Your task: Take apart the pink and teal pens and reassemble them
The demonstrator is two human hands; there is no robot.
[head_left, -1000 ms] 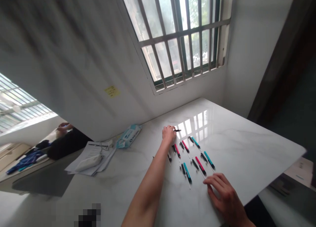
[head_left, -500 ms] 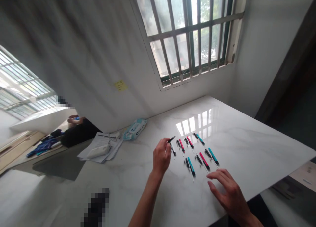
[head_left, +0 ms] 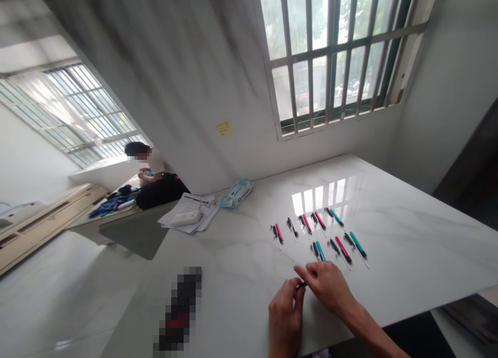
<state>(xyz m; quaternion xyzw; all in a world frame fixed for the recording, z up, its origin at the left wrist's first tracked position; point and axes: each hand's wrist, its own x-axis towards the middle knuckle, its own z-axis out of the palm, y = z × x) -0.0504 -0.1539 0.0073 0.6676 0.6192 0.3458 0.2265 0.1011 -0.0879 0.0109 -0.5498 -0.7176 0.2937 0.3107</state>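
My left hand (head_left: 286, 314) is closed in a pinch on a small black pen part (head_left: 301, 285), near the front of the table. My right hand (head_left: 330, 283) meets it from the right, its fingers bent round the other end; the hands cover most of the part. Beyond them lie pens taken apart in two rows, each with a barrel, a black piece and a thin white refill. Barrels include a red one (head_left: 279, 233) at the far left, a teal one (head_left: 358, 244) at the right and a red one (head_left: 343, 249) between. My right hand partly overlaps a teal barrel (head_left: 321, 251).
The white marble-look table (head_left: 412, 244) stands against the wall under a barred window (head_left: 330, 62). A wipes packet (head_left: 236, 194) and papers (head_left: 187, 212) lie at its back left. A person (head_left: 155, 166) sits farther left. A blurred-out dark object (head_left: 179, 311) is at lower left.
My left hand has come down and back from the pens with the black part. My right hand has swung left to meet it. The view has shifted left, revealing the leftmost red pen.
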